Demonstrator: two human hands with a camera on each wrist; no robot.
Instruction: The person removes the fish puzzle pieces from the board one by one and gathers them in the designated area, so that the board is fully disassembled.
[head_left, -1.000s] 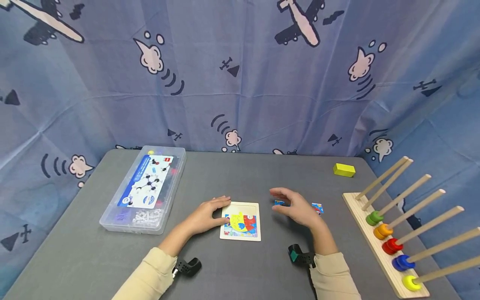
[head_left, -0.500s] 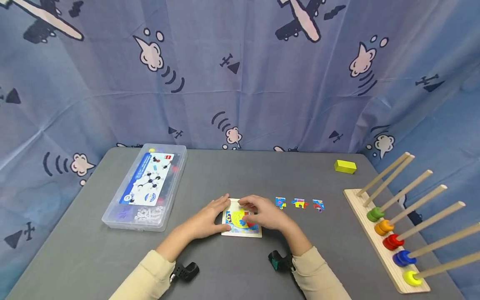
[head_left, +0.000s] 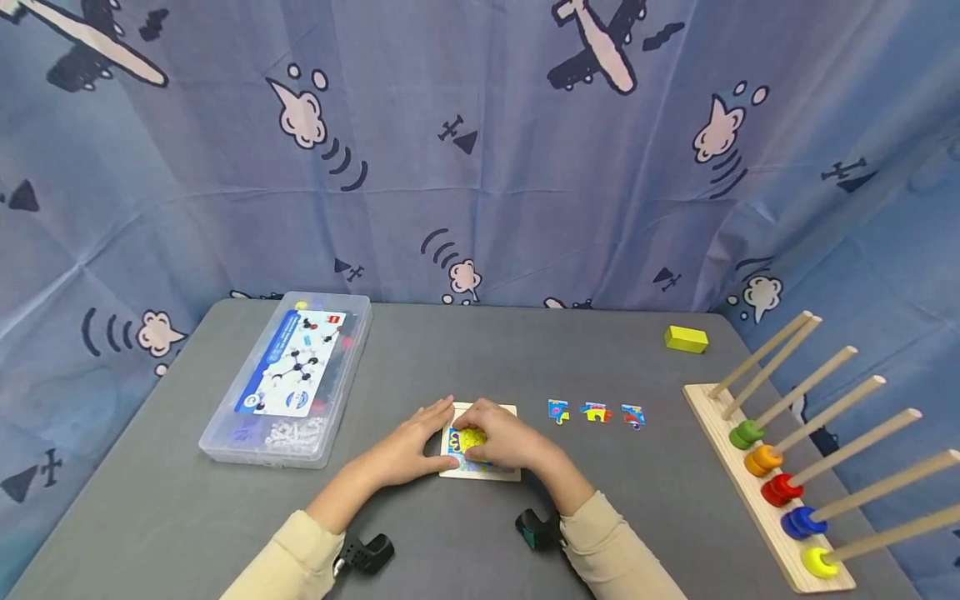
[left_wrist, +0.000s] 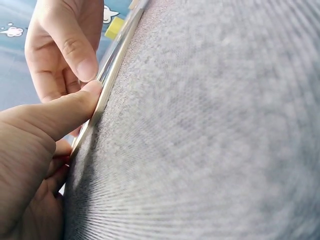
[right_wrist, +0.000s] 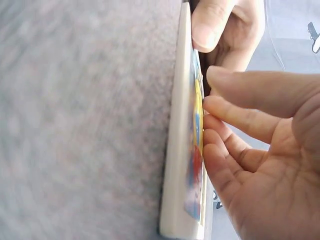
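Right-hand grip (head_left: 498, 437) is part-spread, fingertips touching the puzzle (right_wrist: 175, 145) flat on the desk (head_left: 435, 350); the left hand (head_left: 411, 442) braces the puzzle's left edge. Fitting or freeing work seems in hand, three loose pieces (head_left: 597, 412) lying rightward — next likely calls for a careful pinch.

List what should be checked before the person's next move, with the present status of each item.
1. Left hand bracing the puzzle frame: ok, it touches the left side, thumb on the rim.
2. Right hand at the picture: ok, fingertips touch it.
3. Picture seated flush beneath that hand: cannot tell, the hand covers part of it.
4. All pieces inside the frame: not ok, three loose pieces lie to its right.
5. Loose pieces separate: ok, none overlap.
6. Peg stand and plastic case clear of both hands: ok, each stands off to one side.
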